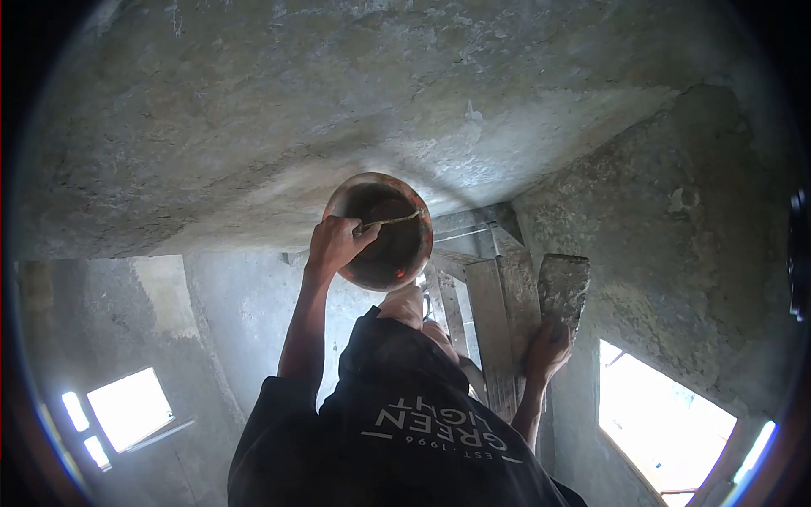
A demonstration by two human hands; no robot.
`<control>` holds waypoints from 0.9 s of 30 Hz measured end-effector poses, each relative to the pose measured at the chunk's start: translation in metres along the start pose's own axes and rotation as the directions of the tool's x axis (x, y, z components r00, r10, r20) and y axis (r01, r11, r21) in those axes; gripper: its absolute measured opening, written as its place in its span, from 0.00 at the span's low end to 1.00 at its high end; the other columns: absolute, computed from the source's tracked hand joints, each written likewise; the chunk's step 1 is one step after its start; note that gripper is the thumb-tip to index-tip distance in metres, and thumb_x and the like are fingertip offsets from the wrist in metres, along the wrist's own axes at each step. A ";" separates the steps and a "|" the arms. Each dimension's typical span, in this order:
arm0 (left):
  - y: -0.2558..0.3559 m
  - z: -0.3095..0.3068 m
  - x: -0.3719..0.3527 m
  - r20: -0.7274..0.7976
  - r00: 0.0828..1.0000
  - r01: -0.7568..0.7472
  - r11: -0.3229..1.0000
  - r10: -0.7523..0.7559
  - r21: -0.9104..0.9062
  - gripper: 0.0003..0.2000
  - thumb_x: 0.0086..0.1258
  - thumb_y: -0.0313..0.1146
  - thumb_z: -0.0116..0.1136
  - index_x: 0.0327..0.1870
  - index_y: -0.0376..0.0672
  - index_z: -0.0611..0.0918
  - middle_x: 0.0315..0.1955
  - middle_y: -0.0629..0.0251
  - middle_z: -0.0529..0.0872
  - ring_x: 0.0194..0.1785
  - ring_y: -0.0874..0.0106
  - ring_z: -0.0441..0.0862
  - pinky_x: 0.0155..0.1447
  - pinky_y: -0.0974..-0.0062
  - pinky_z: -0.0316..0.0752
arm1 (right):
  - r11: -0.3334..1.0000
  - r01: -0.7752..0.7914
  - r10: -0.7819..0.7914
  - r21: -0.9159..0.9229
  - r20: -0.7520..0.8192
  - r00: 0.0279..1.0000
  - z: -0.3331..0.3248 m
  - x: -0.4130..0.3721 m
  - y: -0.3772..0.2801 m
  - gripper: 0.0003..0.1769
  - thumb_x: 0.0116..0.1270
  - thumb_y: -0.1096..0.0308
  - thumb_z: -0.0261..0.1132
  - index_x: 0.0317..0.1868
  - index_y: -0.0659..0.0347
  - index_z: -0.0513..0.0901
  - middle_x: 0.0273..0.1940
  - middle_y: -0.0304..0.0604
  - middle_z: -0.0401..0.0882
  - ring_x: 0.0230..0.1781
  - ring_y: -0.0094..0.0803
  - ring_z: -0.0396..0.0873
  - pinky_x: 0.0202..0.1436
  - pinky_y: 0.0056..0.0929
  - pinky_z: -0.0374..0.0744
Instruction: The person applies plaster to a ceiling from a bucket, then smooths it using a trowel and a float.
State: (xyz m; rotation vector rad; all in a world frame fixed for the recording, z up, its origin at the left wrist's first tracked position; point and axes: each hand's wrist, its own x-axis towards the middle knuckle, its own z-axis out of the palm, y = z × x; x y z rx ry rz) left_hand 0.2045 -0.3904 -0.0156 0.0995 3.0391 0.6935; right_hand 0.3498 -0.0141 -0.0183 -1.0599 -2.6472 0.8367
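Note:
A round reddish bucket (378,270) hangs near the middle of the view, its inside dark and dirty. My left hand (335,242) is closed around the bucket's thin handle (395,220), at the left side of the opening. Off to the right, my right hand (549,349) grips the lower end of a flat, mortar-crusted board (564,287) beside the wooden planks. That hand's fingers are partly in shadow.
Long wooden planks (492,325) run beneath my right side, with gaps between them. A rough cement wall (338,101) rises in front, and another wall (650,228) stands to the right. Bright openings (663,418) show at lower right and lower left.

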 end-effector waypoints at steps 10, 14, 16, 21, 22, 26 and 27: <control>-0.010 -0.007 -0.018 0.010 0.999 0.049 0.997 -0.048 -0.064 0.22 0.61 0.49 0.63 0.24 0.34 0.83 0.19 0.48 0.81 0.27 0.53 0.82 0.35 0.61 0.77 | 0.999 0.042 -0.042 0.032 -0.007 0.999 0.000 0.000 0.013 0.19 0.65 0.56 0.59 0.44 0.65 0.81 0.35 0.59 0.82 0.38 0.56 0.80 0.44 0.49 0.74; -0.017 -0.004 -0.027 0.067 0.996 0.065 0.997 -0.061 -0.052 0.23 0.62 0.52 0.63 0.27 0.33 0.85 0.16 0.49 0.80 0.20 0.57 0.81 0.27 0.65 0.73 | 0.997 0.047 -0.049 0.056 0.039 0.998 -0.013 -0.004 -0.012 0.19 0.67 0.56 0.58 0.46 0.65 0.80 0.37 0.59 0.82 0.39 0.55 0.81 0.44 0.47 0.75; -0.025 0.006 -0.025 0.062 0.996 0.067 0.995 -0.062 -0.076 0.24 0.61 0.52 0.63 0.26 0.33 0.85 0.15 0.49 0.80 0.20 0.58 0.81 0.27 0.65 0.73 | 0.996 0.060 -0.061 0.065 0.025 0.998 -0.007 -0.002 -0.003 0.19 0.68 0.57 0.58 0.48 0.66 0.80 0.38 0.59 0.82 0.39 0.55 0.81 0.43 0.45 0.76; -0.056 0.032 -0.034 0.146 0.980 0.140 0.990 -0.133 -0.035 0.20 0.61 0.49 0.63 0.24 0.36 0.85 0.14 0.54 0.80 0.22 0.57 0.82 0.30 0.65 0.77 | 0.995 0.032 -0.037 0.096 0.052 0.998 -0.006 -0.006 0.001 0.15 0.70 0.64 0.55 0.47 0.67 0.79 0.39 0.55 0.79 0.40 0.47 0.77 0.45 0.42 0.73; -0.062 0.038 -0.034 0.139 0.981 0.139 0.990 -0.132 -0.036 0.20 0.61 0.49 0.63 0.24 0.36 0.85 0.14 0.54 0.80 0.22 0.57 0.82 0.30 0.65 0.77 | 0.996 0.048 -0.053 0.074 0.061 0.997 -0.002 -0.004 0.006 0.14 0.70 0.65 0.54 0.46 0.67 0.78 0.36 0.55 0.78 0.36 0.47 0.77 0.42 0.41 0.73; -0.096 0.072 -0.039 0.142 0.975 0.181 0.981 -0.170 -0.067 0.21 0.61 0.50 0.63 0.21 0.36 0.84 0.13 0.54 0.79 0.20 0.56 0.81 0.29 0.63 0.75 | 0.948 -0.177 0.112 0.263 0.245 0.963 -0.014 -0.017 -0.020 0.25 0.74 0.57 0.51 0.63 0.67 0.71 0.59 0.54 0.74 0.58 0.39 0.71 0.61 0.35 0.67; -0.112 0.085 -0.039 0.159 0.977 0.147 0.989 -0.143 -0.011 0.22 0.61 0.50 0.63 0.20 0.36 0.83 0.13 0.53 0.79 0.20 0.55 0.80 0.28 0.62 0.75 | 0.938 -0.190 0.122 0.291 0.236 0.964 -0.056 -0.067 0.041 0.25 0.74 0.57 0.51 0.63 0.67 0.71 0.59 0.54 0.74 0.58 0.39 0.71 0.61 0.35 0.67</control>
